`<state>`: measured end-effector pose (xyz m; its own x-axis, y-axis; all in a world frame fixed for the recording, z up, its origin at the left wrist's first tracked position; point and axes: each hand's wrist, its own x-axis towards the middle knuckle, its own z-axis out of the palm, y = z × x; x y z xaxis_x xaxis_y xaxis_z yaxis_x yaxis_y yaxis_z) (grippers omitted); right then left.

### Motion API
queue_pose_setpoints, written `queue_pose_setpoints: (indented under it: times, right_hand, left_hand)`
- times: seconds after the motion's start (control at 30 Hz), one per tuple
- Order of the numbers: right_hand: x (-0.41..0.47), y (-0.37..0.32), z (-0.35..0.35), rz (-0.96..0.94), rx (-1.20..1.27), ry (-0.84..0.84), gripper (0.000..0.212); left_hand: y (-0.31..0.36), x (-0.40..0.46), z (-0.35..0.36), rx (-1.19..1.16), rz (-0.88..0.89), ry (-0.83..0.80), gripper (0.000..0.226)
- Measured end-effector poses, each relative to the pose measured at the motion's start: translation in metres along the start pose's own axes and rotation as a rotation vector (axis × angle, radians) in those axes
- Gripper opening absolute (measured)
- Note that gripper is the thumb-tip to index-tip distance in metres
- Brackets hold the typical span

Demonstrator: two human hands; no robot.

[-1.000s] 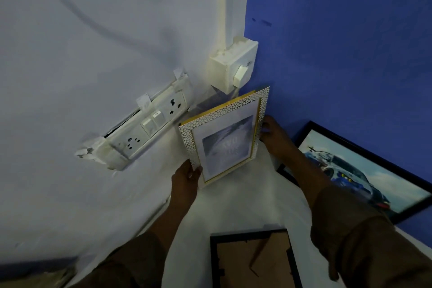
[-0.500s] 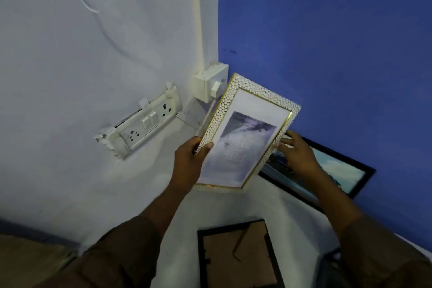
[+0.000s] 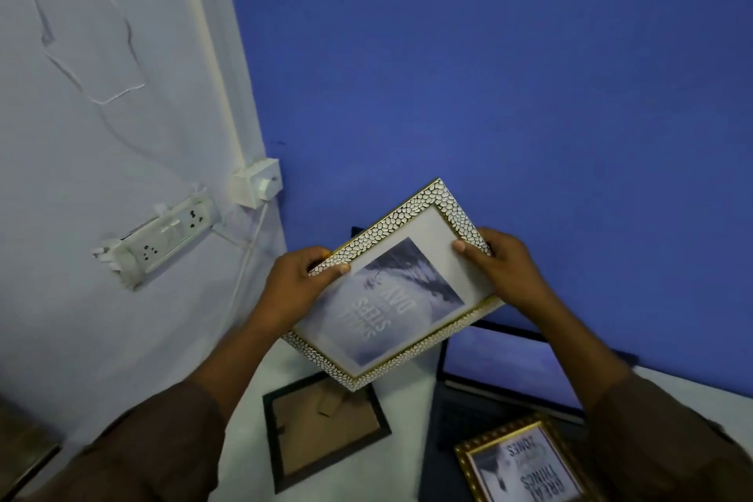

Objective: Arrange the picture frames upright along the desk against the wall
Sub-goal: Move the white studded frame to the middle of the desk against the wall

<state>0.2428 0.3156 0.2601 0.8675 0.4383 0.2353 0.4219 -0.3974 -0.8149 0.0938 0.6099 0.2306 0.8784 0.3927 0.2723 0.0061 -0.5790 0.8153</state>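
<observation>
I hold a white pebble-patterned picture frame with gold trim (image 3: 391, 289) in the air over the desk, tilted, its print upside down to me. My left hand (image 3: 297, 281) grips its left edge and my right hand (image 3: 503, 269) grips its right corner. Below it a black frame (image 3: 322, 436) lies face down on the white desk (image 3: 407, 412), its brown back and stand showing. A gold beaded frame (image 3: 525, 461) lies face up at the lower right. A large black frame (image 3: 517, 371) leans against the blue wall behind my right forearm.
The desk sits in a corner between a pale wall on the left and a blue wall (image 3: 489, 73). On the pale wall are a socket strip (image 3: 163, 240) and a white switch box (image 3: 258, 181) with a thin cable (image 3: 244, 257) hanging down.
The frame left the corner, where it stood upright, and was lifted and turned towards me. It now sits further right and flatter, with both hands still on it.
</observation>
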Motion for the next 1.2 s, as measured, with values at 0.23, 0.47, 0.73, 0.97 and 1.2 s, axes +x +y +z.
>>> queue_pose_setpoints:
  times: [0.23,0.47,0.73,0.97,1.2]
  right_hand:
    - [-0.084,0.008,-0.074,0.134,0.214,0.332,0.026]
    - [-0.157,0.028,-0.133,0.28,0.3,0.75,0.038]
    - [-0.248,0.038,-0.149,0.475,0.501,1.08,0.04]
    - [-0.315,0.055,-0.156,0.559,0.651,1.147,0.04]
    - [-0.354,0.088,-0.195,0.629,0.885,1.047,0.038]
  left_hand:
    - [0.076,-0.012,0.059,0.047,0.193,0.167,0.036]
    - [0.079,-0.049,0.145,-0.185,-0.101,0.194,0.056]
    - [0.107,-0.122,0.27,-0.884,-0.777,-0.529,0.046]
    - [0.191,-0.171,0.313,-1.352,-0.764,-0.636,0.045]
    - [0.25,-0.168,0.339,-1.355,-0.652,-0.565,0.038]
